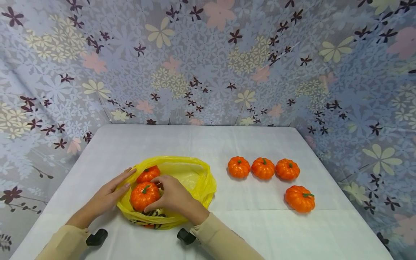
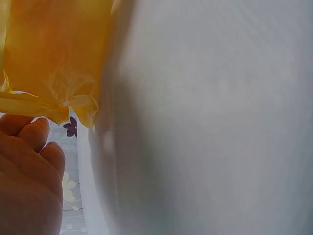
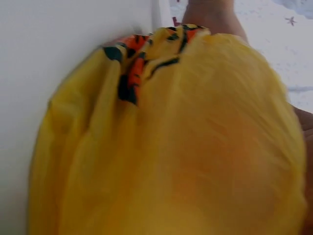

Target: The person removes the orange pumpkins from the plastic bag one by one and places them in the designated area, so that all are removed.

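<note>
A yellow plastic bag (image 1: 208, 180) with printed markings lies with its mouth spread wide, towards the left of the table. In the head view my right hand (image 1: 173, 193) reaches into the mouth and grips a small orange pumpkin (image 1: 143, 198) with a green stem, thumb and fingers on its right side. Just behind it inside the bag is another pumpkin (image 1: 148, 174). My left hand (image 1: 108, 196) rests against the bag's left rim, fingers extended. The left wrist view shows its fingers (image 2: 36, 134) close below the bag's edge. Yellow plastic (image 3: 161, 147) fills most of the right wrist view.
Right of the bag, three pumpkins stand in a row: a left one (image 1: 238, 168), a middle one (image 1: 263, 169) and a right one (image 1: 287, 169). A further pumpkin (image 1: 299, 199) lies nearer me. Floral cloth (image 1: 211, 72) hangs behind the white table (image 1: 201, 139).
</note>
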A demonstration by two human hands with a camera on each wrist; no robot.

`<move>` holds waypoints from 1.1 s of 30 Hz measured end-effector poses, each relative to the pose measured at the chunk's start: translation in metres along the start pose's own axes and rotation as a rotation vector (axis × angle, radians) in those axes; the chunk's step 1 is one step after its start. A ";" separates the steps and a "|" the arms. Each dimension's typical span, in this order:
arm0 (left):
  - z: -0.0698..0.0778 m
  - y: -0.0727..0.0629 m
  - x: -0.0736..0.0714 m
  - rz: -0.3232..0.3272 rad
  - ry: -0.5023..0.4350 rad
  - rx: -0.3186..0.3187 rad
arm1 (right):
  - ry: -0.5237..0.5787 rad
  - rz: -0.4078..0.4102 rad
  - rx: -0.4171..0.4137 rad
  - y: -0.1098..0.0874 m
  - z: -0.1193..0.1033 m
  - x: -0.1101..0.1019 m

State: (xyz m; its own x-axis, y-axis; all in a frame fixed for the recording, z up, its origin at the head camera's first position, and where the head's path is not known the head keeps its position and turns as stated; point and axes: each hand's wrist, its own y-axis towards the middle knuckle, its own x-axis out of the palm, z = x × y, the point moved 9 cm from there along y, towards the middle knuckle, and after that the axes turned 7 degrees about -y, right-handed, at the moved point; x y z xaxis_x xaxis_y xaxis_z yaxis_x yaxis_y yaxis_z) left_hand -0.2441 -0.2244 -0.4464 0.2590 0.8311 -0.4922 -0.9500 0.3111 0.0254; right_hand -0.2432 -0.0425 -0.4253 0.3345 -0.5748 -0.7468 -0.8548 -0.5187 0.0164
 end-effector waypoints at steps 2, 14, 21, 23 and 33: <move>0.000 0.000 0.000 0.000 -0.005 0.004 | 0.015 0.003 0.006 -0.002 0.001 -0.004; -0.001 0.000 0.000 0.004 -0.005 -0.009 | 0.054 0.043 0.052 -0.014 0.013 -0.030; 0.001 0.000 -0.002 0.014 0.014 -0.013 | 0.088 0.084 0.062 -0.021 0.022 -0.049; 0.002 0.001 -0.002 0.014 0.019 -0.012 | 0.097 0.096 0.053 -0.023 0.023 -0.054; -0.004 0.002 -0.002 0.003 -0.008 -0.057 | 0.151 0.158 0.042 -0.037 0.040 -0.073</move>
State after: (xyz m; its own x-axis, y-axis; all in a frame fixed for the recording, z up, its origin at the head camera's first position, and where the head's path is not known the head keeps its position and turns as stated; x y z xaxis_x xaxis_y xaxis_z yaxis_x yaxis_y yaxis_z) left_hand -0.2468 -0.2274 -0.4491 0.2572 0.8359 -0.4848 -0.9591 0.2821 -0.0224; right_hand -0.2524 0.0439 -0.3983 0.2475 -0.7368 -0.6292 -0.9162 -0.3891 0.0953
